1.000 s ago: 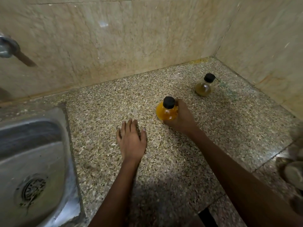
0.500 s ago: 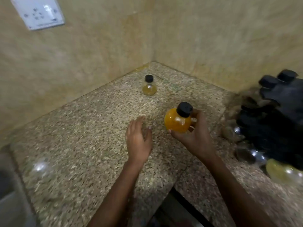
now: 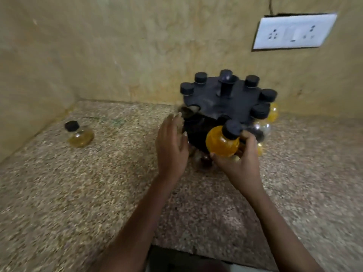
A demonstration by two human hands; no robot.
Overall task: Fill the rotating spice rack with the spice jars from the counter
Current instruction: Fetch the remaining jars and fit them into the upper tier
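A black rotating spice rack point(image 3: 212, 103) stands on the granite counter against the back wall, with several black-capped jars hanging in its rim slots. My right hand point(image 3: 240, 163) grips a round orange spice jar point(image 3: 221, 143) with a black cap, holding it tilted just in front of the rack's near edge. My left hand point(image 3: 171, 145) is raised with fingers straight, close to the rack's left side; whether it touches the rack I cannot tell. Another jar point(image 3: 79, 135) with pale yellow contents and a black cap stands on the counter at the left, near the corner.
The speckled granite counter point(image 3: 78, 193) runs to tiled walls at the back and left. A white socket plate point(image 3: 292, 32) is on the back wall, upper right. The counter's front edge has a dark gap point(image 3: 186, 258) below my arms.
The view swung right from the sink area to the rack. My right hand lifted the orange jar off the counter and carried it to the rack; my left hand rose from the counter toward the rack.
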